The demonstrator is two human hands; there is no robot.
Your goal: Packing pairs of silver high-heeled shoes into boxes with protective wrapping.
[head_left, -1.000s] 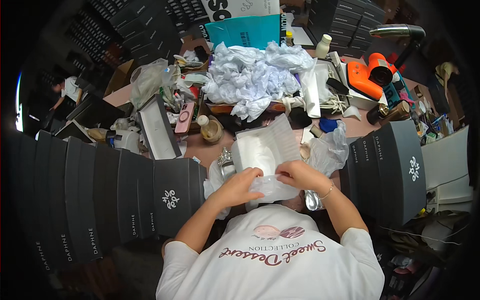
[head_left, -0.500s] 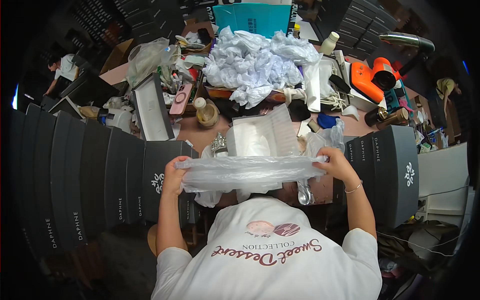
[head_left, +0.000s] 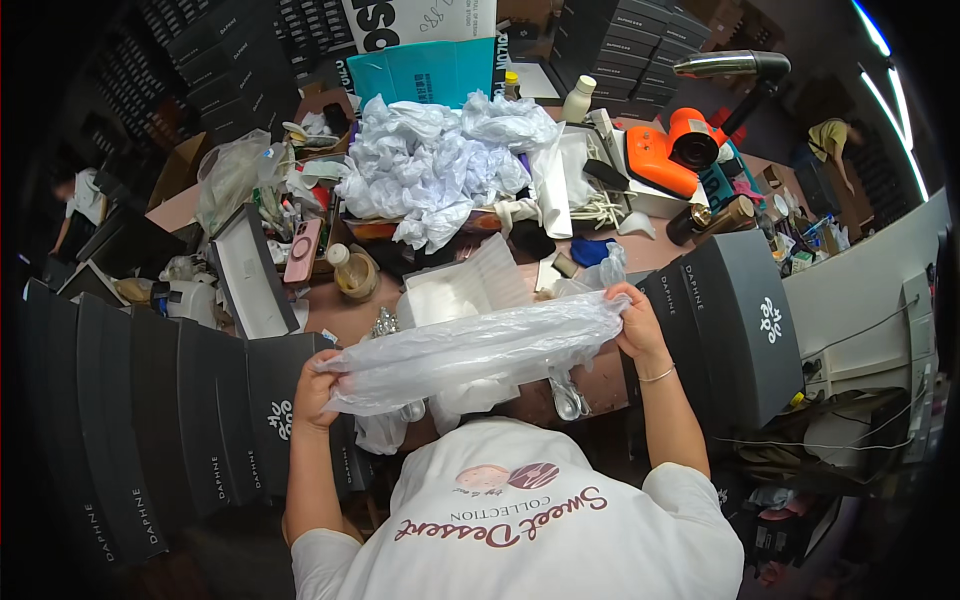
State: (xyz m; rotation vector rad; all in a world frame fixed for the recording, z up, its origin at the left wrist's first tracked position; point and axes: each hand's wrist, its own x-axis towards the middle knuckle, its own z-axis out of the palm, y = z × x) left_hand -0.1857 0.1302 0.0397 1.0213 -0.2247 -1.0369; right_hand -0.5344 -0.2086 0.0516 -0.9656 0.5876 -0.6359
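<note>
One translucent plastic sheet (head_left: 475,350), centre of the frame, is stretched above the bench (head_left: 655,245), grip of left hand (head_left: 316,392) clamped on one end, grip of right hand (head_left: 637,320) on the other: seemingly a spreading step, the next move likely calling for even tension.

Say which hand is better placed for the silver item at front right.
Right hand, probably: it is nearer the silver item, while the left hand grips the far end of the plastic sheet. Both hold it.

head-worn left fisheye | faces down over tabletop (head_left: 660,252) | hands (head_left: 316,390) (head_left: 638,325) near | dark rim, perhaps unclear
</note>
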